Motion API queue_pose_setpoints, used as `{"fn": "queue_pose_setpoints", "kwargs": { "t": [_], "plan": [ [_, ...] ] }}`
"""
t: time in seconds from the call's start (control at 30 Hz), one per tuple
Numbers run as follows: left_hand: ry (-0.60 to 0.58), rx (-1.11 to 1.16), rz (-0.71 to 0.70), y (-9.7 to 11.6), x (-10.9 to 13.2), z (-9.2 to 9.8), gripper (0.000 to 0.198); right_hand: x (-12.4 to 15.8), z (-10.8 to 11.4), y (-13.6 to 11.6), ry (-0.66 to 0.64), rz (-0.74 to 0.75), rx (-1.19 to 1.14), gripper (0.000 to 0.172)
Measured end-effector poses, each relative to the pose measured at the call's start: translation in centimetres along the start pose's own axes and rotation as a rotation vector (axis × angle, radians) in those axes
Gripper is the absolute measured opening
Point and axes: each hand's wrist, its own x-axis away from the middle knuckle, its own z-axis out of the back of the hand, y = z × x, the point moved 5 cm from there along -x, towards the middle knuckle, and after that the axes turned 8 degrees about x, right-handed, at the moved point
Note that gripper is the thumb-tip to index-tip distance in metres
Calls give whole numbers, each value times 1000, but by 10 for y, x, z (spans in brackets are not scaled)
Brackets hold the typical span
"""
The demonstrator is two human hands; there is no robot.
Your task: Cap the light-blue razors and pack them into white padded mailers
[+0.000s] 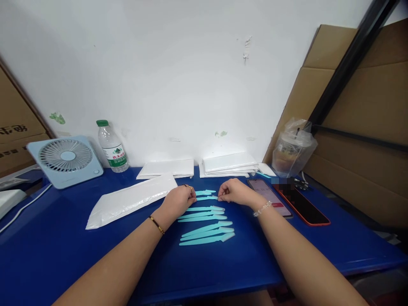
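Observation:
Several turquoise eyebrow razors (207, 241) lie in small groups on the blue table (242, 267), handles to the left and heads to the right. One eyebrow razor (205, 198) near the top of the row stretches between my hands. My left hand (180, 199) is closed at its handle end, thumb and fingers pinched together. At its head end my right hand (235, 192) is pinched too, fingertips touching the tip. Just beyond, another razor (205, 192) lies partly behind my left hand. A white padded mailer (130, 202) rests left of my left hand.
Stacks of white mailers (228, 162) lie against the wall. A fan (66, 159) and a water bottle (113, 148) stand at the left. Two phones, one grey (264, 189) and one red-edged (302, 208), lie right, before a bagged drink cup (288, 153).

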Motion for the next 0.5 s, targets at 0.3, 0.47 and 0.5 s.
{"fn": "queue_pose_setpoints", "kwargs": {
  "t": [0.3,0.47,0.5],
  "plan": [
    [-88,92,-64,3,2,-1,15,2,5,-6,6,50,-46,18],
    [73,-7,-64,-8,-1,8,21,5,32,25,265,-109,190,13],
    [76,-19,-65,-10,-2,8,20,4,32,27,254,-109,214,13]
  ]
}}
